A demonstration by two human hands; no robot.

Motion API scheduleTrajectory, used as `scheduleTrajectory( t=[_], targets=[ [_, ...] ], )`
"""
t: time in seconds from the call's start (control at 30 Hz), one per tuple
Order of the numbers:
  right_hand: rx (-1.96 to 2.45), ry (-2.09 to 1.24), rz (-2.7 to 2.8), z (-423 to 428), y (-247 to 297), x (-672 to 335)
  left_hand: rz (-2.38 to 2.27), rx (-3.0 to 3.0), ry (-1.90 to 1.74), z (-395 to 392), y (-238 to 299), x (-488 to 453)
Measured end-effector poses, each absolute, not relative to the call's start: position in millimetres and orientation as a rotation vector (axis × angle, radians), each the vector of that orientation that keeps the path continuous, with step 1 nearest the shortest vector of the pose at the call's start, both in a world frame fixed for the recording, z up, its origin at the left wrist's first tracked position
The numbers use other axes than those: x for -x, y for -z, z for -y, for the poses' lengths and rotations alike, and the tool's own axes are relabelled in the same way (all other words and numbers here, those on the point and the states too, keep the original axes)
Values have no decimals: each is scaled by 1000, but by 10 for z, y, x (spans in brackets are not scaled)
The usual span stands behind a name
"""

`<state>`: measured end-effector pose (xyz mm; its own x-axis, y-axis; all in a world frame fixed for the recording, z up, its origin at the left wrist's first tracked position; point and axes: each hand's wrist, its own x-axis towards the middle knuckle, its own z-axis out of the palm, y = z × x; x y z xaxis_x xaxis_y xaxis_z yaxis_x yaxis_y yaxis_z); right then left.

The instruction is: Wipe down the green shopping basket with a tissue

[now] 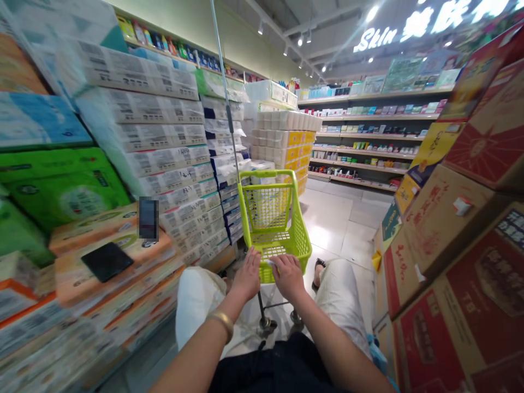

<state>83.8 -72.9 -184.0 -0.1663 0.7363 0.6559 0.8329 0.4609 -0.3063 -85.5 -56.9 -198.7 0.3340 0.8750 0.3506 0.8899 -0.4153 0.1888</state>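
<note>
A lime-green shopping cart (pixel 292 240) stands between my knees, its slotted basket bare inside. My left hand (pixel 248 275) rests at the near left corner of the basket, fingers stretched forward and close together. At the near rim, my right hand (pixel 289 277) is bent over the edge with its fingers curled. A small white piece (pixel 270 263), perhaps tissue, shows at the right fingertips; most of it is hidden. A thin metal pole (pixel 229 117) rises from the cart's left side.
Stacked tissue packs (pixel 164 131) wall the left side. A dark flat tablet-like object (pixel 107 261) and a pixelated upright device (pixel 148 219) sit on orange packs (pixel 159 248). Red and brown cartons (pixel 446 218) line the right. Shelves (pixel 368 136) stand beyond the tiled floor (pixel 339 218).
</note>
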Motion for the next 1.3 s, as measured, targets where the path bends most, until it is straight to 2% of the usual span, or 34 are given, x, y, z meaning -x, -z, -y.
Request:
scheduleTrajectory(
  t=[0.2, 0.33, 0.5, 0.77, 0.87, 1.07, 1.3],
  targets=[
    [1388, 223, 1854, 718, 1865, -1245, 1753, 2554, 420, 684, 1886, 791],
    [1497, 217, 1770, 785, 1859, -904, 1808, 2547, 442, 768, 1853, 715],
    [1332, 159, 1961, 914, 1827, -487, 1826, 2527, 460, 818, 1884, 807],
    [1491, 215, 1801, 886, 1839, -1065, 1758, 2535, 478, 853, 1955, 1006],
    [1533, 212, 1796, 899, 1813, -894, 1772, 2541, 510, 833, 1978, 967],
    [1338, 159, 2002, 947, 1785, -441, 1752, 2538, 531, 821, 1991, 951],
    [1444, 216, 1850, 924, 1858, -1012, 1729, 2574, 540, 840, 1965, 954]
  ],
)
